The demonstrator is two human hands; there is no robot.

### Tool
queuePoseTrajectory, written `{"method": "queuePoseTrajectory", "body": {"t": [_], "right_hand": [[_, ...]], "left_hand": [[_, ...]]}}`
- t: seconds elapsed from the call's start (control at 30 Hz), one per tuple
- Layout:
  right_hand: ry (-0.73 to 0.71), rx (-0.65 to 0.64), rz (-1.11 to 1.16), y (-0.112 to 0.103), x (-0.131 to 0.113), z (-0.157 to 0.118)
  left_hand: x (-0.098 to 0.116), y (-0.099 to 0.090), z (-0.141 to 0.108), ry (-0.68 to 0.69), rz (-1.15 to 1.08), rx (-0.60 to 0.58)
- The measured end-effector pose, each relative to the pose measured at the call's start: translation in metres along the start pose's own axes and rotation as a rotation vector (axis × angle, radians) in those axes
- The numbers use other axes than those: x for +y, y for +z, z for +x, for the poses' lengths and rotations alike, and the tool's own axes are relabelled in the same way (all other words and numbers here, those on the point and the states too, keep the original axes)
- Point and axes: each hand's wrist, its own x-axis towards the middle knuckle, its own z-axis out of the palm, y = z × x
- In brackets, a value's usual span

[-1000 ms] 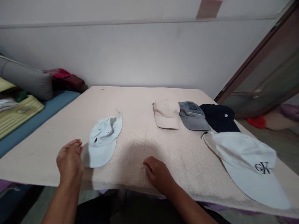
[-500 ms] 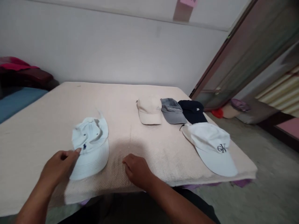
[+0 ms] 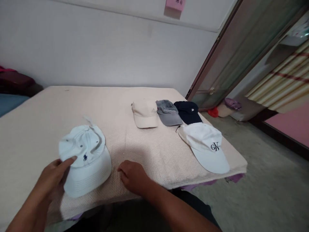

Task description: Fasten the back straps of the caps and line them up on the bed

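My left hand [image 3: 56, 170] grips the left side of a pale blue baseball cap [image 3: 83, 174], its thumb lying on the crown and its other fingers hidden beneath. The cap has a small dark embroidered figure on the front, its brim faces me, and a strap end sticks up behind the dented crown. To the right of this cap, my right hand [image 3: 132, 176] is at the cloth near the front edge, fingers curled in with nothing visible in them. A white cap [image 3: 205, 146] with dark letters sits at the table's right side, apart from both hands.
Behind, a beige cap [image 3: 145, 114], a grey cap [image 3: 169, 113] and a navy cap [image 3: 187, 112] form a row on the cream cloth [image 3: 116, 103]. A wall [image 3: 108, 48] stands behind the table; a sliding door [image 3: 231, 54] is at the right.
The pale blue cap has turned slightly and looks a little lifted and tilted, with my left thumb now farther onto its crown. My right hand stays curled. The view has swung right.
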Motion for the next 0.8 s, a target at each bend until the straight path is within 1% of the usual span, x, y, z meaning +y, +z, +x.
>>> {"method": "queuePoseTrajectory", "body": {"t": [0.07, 0.1, 0.23, 0.33, 0.37, 0.43, 0.5, 0.57, 0.63, 0.73, 0.8], "right_hand": [[0.047, 0.043, 0.115, -0.001, 0.003, 0.002], [0.076, 0.063, 0.175, -0.002, 0.005, 0.003], [0.188, 0.139, 0.472, -0.009, 0.012, 0.006], [0.279, 0.178, 0.797, -0.019, 0.015, 0.007], [0.309, 0.170, 0.934, -0.023, 0.016, 0.006], [0.353, 0.134, 1.208, -0.032, 0.016, 0.003], [0.396, 0.094, 1.404, -0.042, 0.016, -0.001], [0.442, 0.074, 1.502, -0.050, 0.018, -0.008], [0.457, 0.089, 1.552, -0.057, 0.022, -0.015], [0.452, 0.173, 1.572, -0.062, 0.030, -0.028], [0.478, 0.190, 1.574, -0.061, 0.034, -0.034]], "left_hand": [[0.000, 0.006, -0.006, -0.061, -0.090, -0.117], [0.002, 0.009, -0.010, -0.064, -0.111, -0.156], [0.010, 0.026, -0.035, 0.025, -0.322, -0.198], [0.007, 0.038, -0.056, 0.034, -0.446, -0.314], [0.004, 0.041, -0.063, 0.011, -0.443, -0.350], [-0.006, 0.046, -0.074, -0.058, -0.363, -0.429], [-0.015, 0.051, -0.084, -0.148, -0.237, -0.597], [-0.020, 0.056, -0.094, -0.217, -0.155, -0.783], [-0.023, 0.062, -0.103, -0.265, -0.168, -0.923], [-0.027, 0.073, -0.113, -0.370, -0.345, -1.034], [-0.032, 0.080, -0.117, -0.416, -0.457, -1.030]]}}
